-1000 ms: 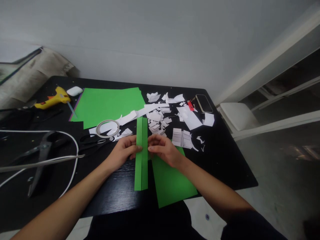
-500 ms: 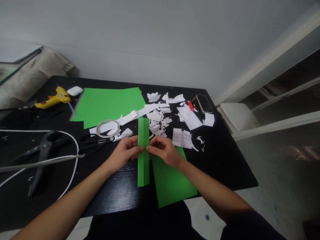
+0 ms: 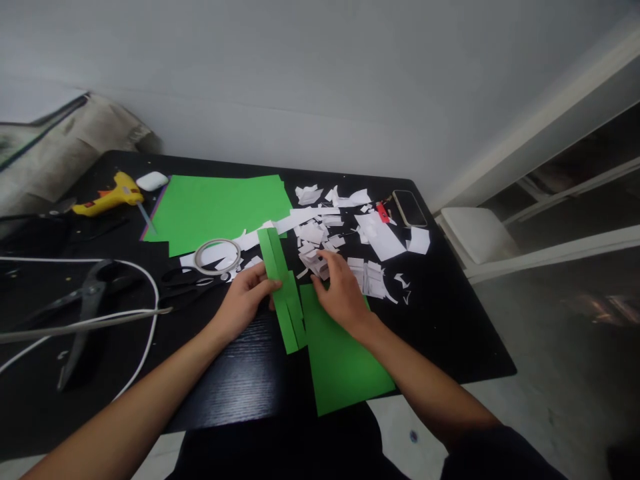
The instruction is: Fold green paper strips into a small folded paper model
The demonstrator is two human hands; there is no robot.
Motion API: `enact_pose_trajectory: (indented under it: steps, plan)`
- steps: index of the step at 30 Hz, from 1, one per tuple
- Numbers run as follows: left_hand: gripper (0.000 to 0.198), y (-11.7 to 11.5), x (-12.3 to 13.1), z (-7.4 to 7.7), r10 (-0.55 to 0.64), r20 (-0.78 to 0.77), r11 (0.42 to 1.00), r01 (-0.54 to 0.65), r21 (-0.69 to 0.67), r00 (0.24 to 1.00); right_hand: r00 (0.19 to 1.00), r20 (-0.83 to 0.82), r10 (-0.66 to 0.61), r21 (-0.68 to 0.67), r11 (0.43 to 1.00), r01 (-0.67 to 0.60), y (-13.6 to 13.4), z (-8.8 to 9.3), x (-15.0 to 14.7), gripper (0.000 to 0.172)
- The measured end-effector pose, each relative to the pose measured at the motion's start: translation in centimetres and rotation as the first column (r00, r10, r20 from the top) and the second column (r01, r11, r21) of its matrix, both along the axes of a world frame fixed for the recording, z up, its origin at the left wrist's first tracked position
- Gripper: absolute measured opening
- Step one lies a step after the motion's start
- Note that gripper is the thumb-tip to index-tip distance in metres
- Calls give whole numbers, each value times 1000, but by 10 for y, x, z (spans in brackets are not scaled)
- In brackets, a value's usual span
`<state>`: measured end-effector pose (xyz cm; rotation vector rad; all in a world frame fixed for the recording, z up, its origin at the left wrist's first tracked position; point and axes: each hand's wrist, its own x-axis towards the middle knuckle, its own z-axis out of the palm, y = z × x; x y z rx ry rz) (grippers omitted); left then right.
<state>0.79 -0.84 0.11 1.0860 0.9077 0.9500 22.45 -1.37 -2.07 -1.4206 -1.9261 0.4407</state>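
A folded green paper strip (image 3: 281, 288) is pinched at its left side by my left hand (image 3: 245, 297), thumb on top and fingers behind. The strip leans to the left at its far end, and a flap stands out along its right side. Just to the right, my right hand (image 3: 343, 293) is apart from the strip, thumb and fingers spread with nothing between them. It hovers over the far end of a flat green sheet (image 3: 345, 367), next to the white paper scraps (image 3: 313, 233).
A tape roll (image 3: 199, 262) and black scissors (image 3: 183, 287) lie left of the strip. Behind are stacked green sheets (image 3: 215, 207). A yellow glue gun (image 3: 117, 193), pliers-like tool (image 3: 87, 313) and white cable (image 3: 153, 293) occupy the left side; a phone (image 3: 410, 208) sits at far right.
My right hand has let go of the green strip and moved slightly right, its fingers opening. The strip, held by my left hand alone, has tilted to the left at its far end.
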Motion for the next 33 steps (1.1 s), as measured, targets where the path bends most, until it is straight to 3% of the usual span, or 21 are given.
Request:
enact_pose_trajectory:
  steps: [3,6,10,12,14,20,27,33]
  plan:
    - [17,0,1,1,-5,4,1000,5,17,1000,997,-73,-8,22,1000,10,-1,2,0,40]
    - [18,1,2,3,-9,0,1000,9,24,1000,962,-268,-54,-25,998,50,-1,7,-2,35]
    - [21,0,3,4,-12,-27,999,13,29,1000,782,-620,-64,-201,976,-80,-4,15,-7,42]
    - [22,1,3,4,-5,-46,999,7,39,999,699,-712,-61,-252,952,-174,-5,17,-9,45]
    - [25,1,3,3,5,-65,999,-2,47,998,665,-744,-63,-286,930,-231,-7,17,-11,49]
    - [25,0,2,-2,73,-173,996,-64,59,982,658,-753,-21,-279,916,-289,-11,12,-16,49]
    - [26,0,2,-1,109,-244,994,-104,34,964,770,-632,87,-147,962,-230,-14,11,-16,43]
    - [26,0,3,6,65,-192,997,-70,-21,979,832,-535,147,-60,976,-211,-15,12,-16,36]
